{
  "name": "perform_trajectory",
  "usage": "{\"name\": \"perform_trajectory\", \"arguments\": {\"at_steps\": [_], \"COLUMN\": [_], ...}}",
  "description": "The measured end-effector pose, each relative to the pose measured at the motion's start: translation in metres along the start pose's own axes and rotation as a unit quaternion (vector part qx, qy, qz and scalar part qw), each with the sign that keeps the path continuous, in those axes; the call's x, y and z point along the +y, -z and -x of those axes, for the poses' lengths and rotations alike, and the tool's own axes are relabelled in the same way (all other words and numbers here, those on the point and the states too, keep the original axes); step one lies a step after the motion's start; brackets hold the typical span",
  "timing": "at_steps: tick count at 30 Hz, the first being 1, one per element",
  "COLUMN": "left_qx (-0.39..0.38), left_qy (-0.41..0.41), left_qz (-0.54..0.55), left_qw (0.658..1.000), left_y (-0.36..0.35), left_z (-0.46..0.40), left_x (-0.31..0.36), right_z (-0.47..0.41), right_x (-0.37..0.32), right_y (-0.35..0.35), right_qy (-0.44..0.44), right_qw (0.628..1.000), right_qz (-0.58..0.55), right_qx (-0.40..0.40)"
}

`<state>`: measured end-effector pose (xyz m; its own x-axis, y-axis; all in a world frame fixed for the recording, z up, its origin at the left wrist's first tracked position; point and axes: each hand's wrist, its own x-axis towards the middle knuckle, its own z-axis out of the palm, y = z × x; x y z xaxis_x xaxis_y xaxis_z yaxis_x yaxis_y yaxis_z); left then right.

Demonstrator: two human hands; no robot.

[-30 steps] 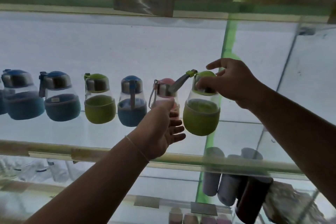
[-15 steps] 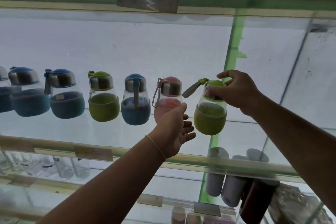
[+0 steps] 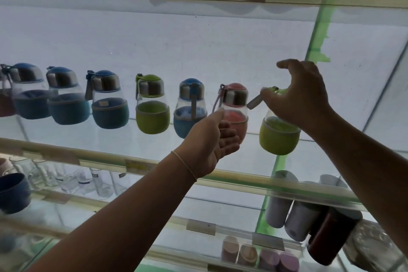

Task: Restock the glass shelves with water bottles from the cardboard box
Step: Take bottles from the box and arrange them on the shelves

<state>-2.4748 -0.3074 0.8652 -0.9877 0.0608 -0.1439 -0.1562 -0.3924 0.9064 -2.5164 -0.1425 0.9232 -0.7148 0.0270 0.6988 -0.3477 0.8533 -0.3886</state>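
Fingers of the right hand curl down over the lid of the green-sleeved bottle, pinching near its grey carry strap; the forefinger juts up, free. That bottle stands at the right end of a row on the glass shelf, just beside the pink-sleeved bottle. The left hand is loosely cupped, palm right, in front of the pink bottle's lower half; whether it touches is unclear, and it grips nothing. A thin band circles that wrist. Leftward the row continues: a blue bottle, a green one, then three more blue bottles. All look clear-walled with nothing inside but the sleeve colour showing through. Below the shelf stand clear glasses, a dark blue bowl, and tall tumblers in white and dark red.
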Motion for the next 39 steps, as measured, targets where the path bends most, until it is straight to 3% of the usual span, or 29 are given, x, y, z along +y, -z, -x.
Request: {"name": "perform_trajectory", "arguments": {"at_steps": [8,13,18,22,27,35,39], "left_qx": [0.060,0.164,0.284,0.356,0.468,0.606,0.669], "left_qy": [-0.120,-0.188,-0.195,-0.190,-0.184,-0.080,-0.044], "left_qz": [-0.043,-0.105,-0.122,-0.129,-0.060,-0.028,-0.002], "left_qw": [0.990,0.963,0.931,0.906,0.862,0.791,0.742], "left_y": [0.105,0.206,0.320,0.403,0.490,0.571,0.599], "left_z": [0.058,0.114,0.181,0.246,0.321,0.412,0.434], "left_x": [0.058,0.082,0.083,0.069,0.042,-0.037,-0.089], "right_z": [0.028,0.060,0.112,0.165,0.233,0.345,0.409], "right_x": [-0.125,-0.220,-0.320,-0.395,-0.478,-0.563,-0.584], "right_y": [-0.044,-0.086,-0.137,-0.175,-0.215,-0.287,-0.335], "right_qy": [0.114,0.146,0.185,0.237,0.287,0.374,0.413], "right_qw": [0.991,0.978,0.952,0.918,0.867,0.775,0.713], "right_qz": [-0.062,-0.128,-0.204,-0.234,-0.269,-0.272,-0.251], "right_qx": [-0.031,-0.081,-0.136,-0.214,-0.307,-0.430,-0.508]}}
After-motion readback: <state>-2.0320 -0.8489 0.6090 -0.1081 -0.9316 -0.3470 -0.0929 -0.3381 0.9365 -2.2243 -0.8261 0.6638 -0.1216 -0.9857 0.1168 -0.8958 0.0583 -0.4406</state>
